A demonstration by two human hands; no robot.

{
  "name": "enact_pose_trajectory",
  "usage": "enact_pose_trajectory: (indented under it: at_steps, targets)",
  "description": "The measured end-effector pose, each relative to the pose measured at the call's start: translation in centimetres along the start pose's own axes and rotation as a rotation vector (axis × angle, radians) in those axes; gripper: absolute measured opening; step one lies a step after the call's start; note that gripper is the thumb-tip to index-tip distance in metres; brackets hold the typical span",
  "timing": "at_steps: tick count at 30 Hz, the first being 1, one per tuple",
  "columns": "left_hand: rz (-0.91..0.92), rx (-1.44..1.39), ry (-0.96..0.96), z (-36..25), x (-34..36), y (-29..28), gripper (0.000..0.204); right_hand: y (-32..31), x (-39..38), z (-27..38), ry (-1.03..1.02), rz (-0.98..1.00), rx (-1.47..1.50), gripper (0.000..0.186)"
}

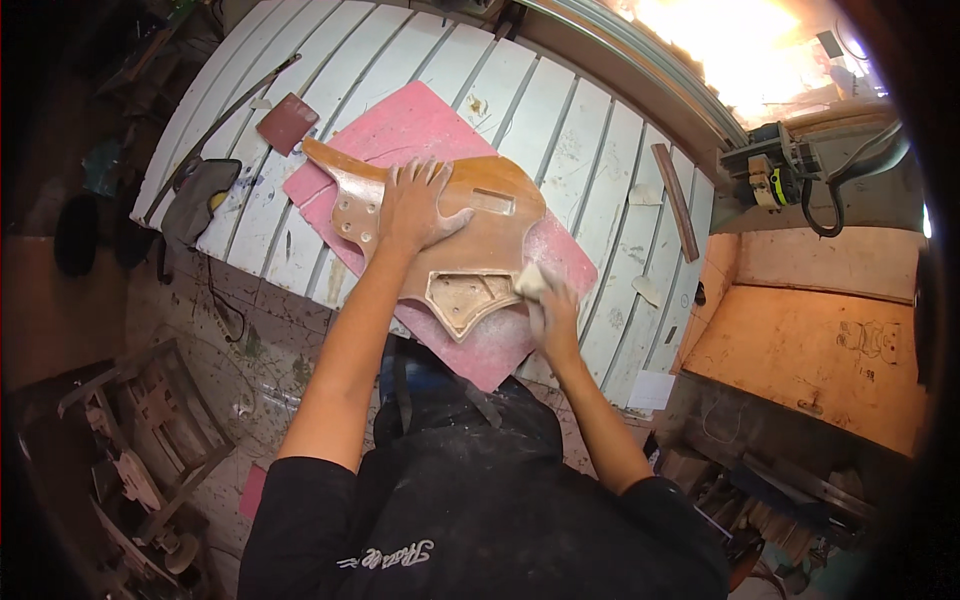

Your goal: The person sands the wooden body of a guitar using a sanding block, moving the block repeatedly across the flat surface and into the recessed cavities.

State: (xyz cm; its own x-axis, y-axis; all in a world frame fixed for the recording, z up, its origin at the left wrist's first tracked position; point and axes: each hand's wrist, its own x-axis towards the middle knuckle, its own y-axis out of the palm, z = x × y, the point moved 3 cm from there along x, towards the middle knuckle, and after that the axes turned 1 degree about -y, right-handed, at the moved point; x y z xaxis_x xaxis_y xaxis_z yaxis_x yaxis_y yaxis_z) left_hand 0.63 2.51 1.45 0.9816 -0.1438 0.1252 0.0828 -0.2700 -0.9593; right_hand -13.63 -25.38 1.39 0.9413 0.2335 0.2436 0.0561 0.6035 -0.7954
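A brown wooden electric guitar body (480, 235) lies flat on a pink foam sheet (420, 115), with pale dust over its finish. Several drilled holes, a narrow slot and a large routed cavity show in its face. My left hand (415, 205) rests on the body with fingers spread, pressing no other thing. At the body's right edge, beside the cavity, my right hand (555, 315) grips a pale piece of sandpaper (533, 282). Motion blurs that hand, and its fingertips are partly hidden.
The white slatted table (350, 50) carries a reddish-brown square pad (288, 124), a grey respirator mask (205, 200), a wooden stick (675, 200) and pale scraps (646, 291). An orange-brown wooden box (800, 345) stands to the right. A wooden frame (165, 430) leans at lower left.
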Motion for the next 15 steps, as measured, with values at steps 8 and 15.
enact_pose_trajectory:
  at_steps: [8, 15]
  targets:
    - [0.067, -0.004, -0.016, 0.1, 0.1, 0.0, 0.094, 0.2, -1.9, 0.0, -0.008, -0.052, -0.016, 0.018]
    - [0.037, 0.007, 0.010, 0.1, -0.4, 0.3, 0.092, 0.6, 4.5, 0.9, 0.041, -0.065, -0.060, 0.021]
